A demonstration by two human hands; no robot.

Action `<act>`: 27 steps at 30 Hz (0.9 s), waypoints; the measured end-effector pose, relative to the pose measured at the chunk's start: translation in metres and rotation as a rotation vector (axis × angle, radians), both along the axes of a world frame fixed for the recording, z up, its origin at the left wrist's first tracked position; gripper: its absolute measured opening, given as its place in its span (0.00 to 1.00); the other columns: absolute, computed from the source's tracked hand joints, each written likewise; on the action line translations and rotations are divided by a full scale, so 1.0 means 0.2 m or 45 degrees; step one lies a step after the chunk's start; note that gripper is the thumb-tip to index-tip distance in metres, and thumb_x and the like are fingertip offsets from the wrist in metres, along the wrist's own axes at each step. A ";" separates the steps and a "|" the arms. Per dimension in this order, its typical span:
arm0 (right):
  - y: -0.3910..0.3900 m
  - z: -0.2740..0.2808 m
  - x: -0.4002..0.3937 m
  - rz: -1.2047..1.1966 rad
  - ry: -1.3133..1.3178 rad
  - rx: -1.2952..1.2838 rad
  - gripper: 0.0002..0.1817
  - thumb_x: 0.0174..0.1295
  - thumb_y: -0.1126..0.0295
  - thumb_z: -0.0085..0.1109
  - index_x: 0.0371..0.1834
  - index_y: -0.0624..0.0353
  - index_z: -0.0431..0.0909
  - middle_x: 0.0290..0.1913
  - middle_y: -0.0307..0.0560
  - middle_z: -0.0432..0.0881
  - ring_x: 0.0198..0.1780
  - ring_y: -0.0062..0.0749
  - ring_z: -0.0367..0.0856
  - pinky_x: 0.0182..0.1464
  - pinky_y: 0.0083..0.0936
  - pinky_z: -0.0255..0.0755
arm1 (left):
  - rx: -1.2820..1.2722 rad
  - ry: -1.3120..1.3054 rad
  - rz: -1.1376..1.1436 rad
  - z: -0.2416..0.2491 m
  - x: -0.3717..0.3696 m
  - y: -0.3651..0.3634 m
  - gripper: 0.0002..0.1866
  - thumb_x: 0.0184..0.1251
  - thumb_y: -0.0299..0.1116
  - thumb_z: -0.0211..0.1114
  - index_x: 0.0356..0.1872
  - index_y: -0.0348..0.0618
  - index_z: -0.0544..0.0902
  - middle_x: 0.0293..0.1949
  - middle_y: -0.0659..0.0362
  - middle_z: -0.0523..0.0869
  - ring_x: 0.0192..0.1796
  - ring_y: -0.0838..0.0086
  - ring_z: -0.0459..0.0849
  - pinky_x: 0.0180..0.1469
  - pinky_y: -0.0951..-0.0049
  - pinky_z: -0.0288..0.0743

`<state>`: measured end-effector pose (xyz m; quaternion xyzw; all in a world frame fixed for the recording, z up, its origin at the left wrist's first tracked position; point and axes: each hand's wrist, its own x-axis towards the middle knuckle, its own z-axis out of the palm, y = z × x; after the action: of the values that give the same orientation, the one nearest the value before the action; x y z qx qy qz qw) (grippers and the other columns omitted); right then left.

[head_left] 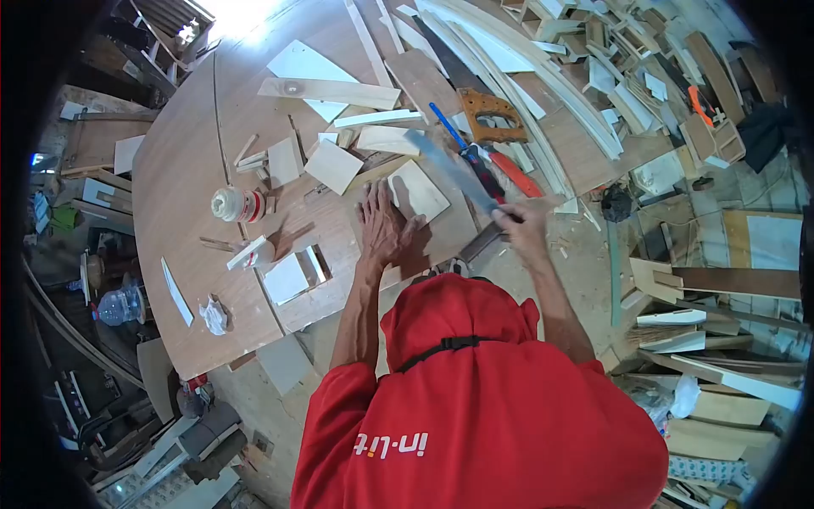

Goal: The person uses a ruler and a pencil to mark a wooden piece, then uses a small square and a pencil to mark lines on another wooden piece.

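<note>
My left hand [381, 225] lies flat on the wooden table [182, 153], fingers stretched out. Its thumb side is against a pale square wood piece [419, 192]. Over the table's near right edge, my right hand [523, 227] is closed round the end of a saw [454, 170]. The blade is long, grey and smeared by motion, and it points up and left above the wood piece. The saw's teeth cannot be made out. Just beyond the blade lie a blue-and-black tool [458, 131], a red-handled tool [515, 172] and a handsaw with a wooden handle [492, 116].
Wood offcuts [334, 166] and long strips [517, 59] cover the table's far side. A white jar with a red label [237, 204], a white bottle [254, 252] and crumpled white material [214, 315] stand at left. Scrap wood [627, 93] is piled on the floor at right.
</note>
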<state>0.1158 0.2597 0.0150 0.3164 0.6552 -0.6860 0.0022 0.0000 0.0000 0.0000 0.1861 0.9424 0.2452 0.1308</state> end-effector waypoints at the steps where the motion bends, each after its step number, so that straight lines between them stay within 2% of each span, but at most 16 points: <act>1: -0.05 -0.02 -0.01 0.040 -0.008 0.027 0.11 0.61 0.68 0.69 0.44 0.60 0.88 0.36 0.45 0.88 0.33 0.29 0.84 0.36 0.28 0.81 | 0.024 0.042 0.001 -0.03 0.00 0.01 0.57 0.59 0.59 0.69 0.79 0.39 0.47 0.80 0.45 0.49 0.82 0.47 0.42 0.78 0.40 0.35; 2: -0.09 -0.04 -0.02 0.080 -0.015 0.056 0.10 0.63 0.71 0.66 0.44 0.63 0.87 0.36 0.43 0.86 0.34 0.23 0.83 0.31 0.22 0.81 | 0.050 0.084 0.001 -0.06 0.00 0.02 0.54 0.60 0.57 0.68 0.78 0.38 0.49 0.79 0.45 0.50 0.81 0.47 0.43 0.78 0.40 0.35; 3: -0.18 -0.07 -0.04 0.076 -0.001 0.069 0.10 0.63 0.71 0.66 0.44 0.63 0.87 0.36 0.43 0.86 0.34 0.23 0.83 0.31 0.22 0.81 | 0.062 0.098 -0.002 -0.05 -0.01 -0.02 0.54 0.60 0.57 0.68 0.78 0.38 0.49 0.79 0.45 0.50 0.81 0.47 0.43 0.78 0.40 0.35; 5: -0.27 -0.12 -0.07 0.166 0.073 0.364 0.10 0.61 0.73 0.66 0.44 0.66 0.86 0.35 0.43 0.86 0.34 0.24 0.82 0.34 0.22 0.78 | 0.119 0.107 0.038 -0.04 0.00 -0.02 0.52 0.60 0.55 0.69 0.77 0.38 0.52 0.78 0.45 0.52 0.81 0.47 0.45 0.77 0.40 0.37; 6: -0.31 -0.06 -0.08 0.161 0.015 0.393 0.12 0.58 0.71 0.67 0.43 0.66 0.86 0.33 0.49 0.88 0.35 0.29 0.85 0.42 0.28 0.77 | 0.120 0.102 0.033 -0.04 0.01 -0.03 0.52 0.60 0.55 0.69 0.77 0.38 0.52 0.78 0.45 0.52 0.81 0.47 0.45 0.77 0.40 0.37; 9: -0.36 -0.04 -0.09 0.020 0.103 0.292 0.12 0.58 0.69 0.66 0.43 0.64 0.87 0.36 0.52 0.88 0.37 0.33 0.86 0.44 0.29 0.77 | 0.141 0.125 0.019 -0.04 0.00 -0.03 0.50 0.60 0.53 0.69 0.77 0.43 0.54 0.77 0.45 0.55 0.81 0.47 0.46 0.77 0.38 0.37; 10: -0.38 -0.03 -0.09 0.014 0.102 0.296 0.12 0.58 0.69 0.66 0.43 0.64 0.87 0.36 0.52 0.88 0.37 0.33 0.86 0.44 0.29 0.77 | 0.109 0.153 0.007 -0.05 0.00 -0.03 0.48 0.61 0.54 0.68 0.77 0.48 0.55 0.76 0.44 0.56 0.80 0.46 0.47 0.76 0.37 0.38; 11: -0.40 -0.02 -0.09 0.028 0.065 0.359 0.12 0.58 0.70 0.65 0.44 0.62 0.87 0.37 0.52 0.88 0.38 0.34 0.86 0.45 0.30 0.77 | 0.079 0.180 -0.008 -0.07 0.00 -0.03 0.46 0.62 0.55 0.67 0.78 0.53 0.56 0.75 0.44 0.57 0.80 0.45 0.48 0.75 0.35 0.39; 12: -0.41 -0.01 -0.08 0.041 0.029 0.424 0.12 0.58 0.71 0.64 0.45 0.61 0.87 0.37 0.51 0.88 0.38 0.36 0.87 0.45 0.31 0.77 | 0.088 0.178 -0.019 -0.06 0.01 -0.02 0.46 0.62 0.55 0.67 0.78 0.53 0.56 0.75 0.44 0.57 0.80 0.45 0.48 0.75 0.35 0.39; 14: -0.43 0.00 -0.07 0.035 -0.006 0.503 0.12 0.59 0.72 0.64 0.45 0.59 0.87 0.36 0.51 0.88 0.39 0.37 0.87 0.45 0.32 0.77 | 0.037 0.251 -0.028 -0.04 0.02 -0.01 0.41 0.64 0.58 0.64 0.76 0.60 0.62 0.74 0.44 0.58 0.79 0.43 0.49 0.73 0.34 0.42; 16: -0.47 0.03 -0.06 0.028 -0.042 0.577 0.12 0.59 0.73 0.63 0.46 0.58 0.87 0.36 0.50 0.88 0.39 0.38 0.87 0.46 0.33 0.78 | 0.019 0.305 -0.023 -0.05 0.03 0.00 0.38 0.64 0.58 0.65 0.74 0.61 0.65 0.73 0.44 0.59 0.78 0.45 0.50 0.73 0.35 0.43; 19: -0.51 0.04 -0.02 0.050 -0.069 0.725 0.15 0.59 0.71 0.64 0.48 0.64 0.82 0.39 0.53 0.86 0.39 0.43 0.86 0.46 0.36 0.77 | 0.000 0.348 -0.003 -0.05 0.04 0.02 0.35 0.64 0.58 0.65 0.72 0.63 0.70 0.72 0.45 0.60 0.78 0.46 0.50 0.72 0.36 0.44; 21: -0.54 -0.04 -0.01 -0.089 -0.169 0.892 0.18 0.60 0.69 0.66 0.49 0.67 0.75 0.42 0.56 0.81 0.38 0.48 0.84 0.44 0.39 0.77 | 0.000 0.339 0.006 -0.05 0.04 0.02 0.35 0.64 0.59 0.64 0.71 0.63 0.72 0.72 0.46 0.61 0.77 0.46 0.50 0.71 0.35 0.45; 25: -0.60 -0.08 0.07 -0.275 -0.120 0.870 0.21 0.60 0.68 0.68 0.49 0.67 0.69 0.44 0.57 0.77 0.36 0.53 0.82 0.43 0.43 0.76 | -0.056 0.337 0.030 -0.08 0.01 0.04 0.36 0.62 0.62 0.63 0.71 0.63 0.73 0.72 0.46 0.61 0.77 0.46 0.51 0.70 0.33 0.46; 27: -0.62 -0.07 0.10 -0.453 -0.282 0.249 0.18 0.62 0.63 0.65 0.44 0.69 0.75 0.39 0.58 0.81 0.37 0.53 0.83 0.43 0.45 0.76 | -0.049 0.336 0.035 -0.10 0.01 0.03 0.37 0.62 0.63 0.63 0.71 0.62 0.73 0.72 0.45 0.61 0.78 0.46 0.50 0.69 0.32 0.46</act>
<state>0.1358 0.1361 0.0005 0.4991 0.6483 -0.5697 -0.0777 0.0023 0.0065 -0.0193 0.2013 0.9584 0.2023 0.0059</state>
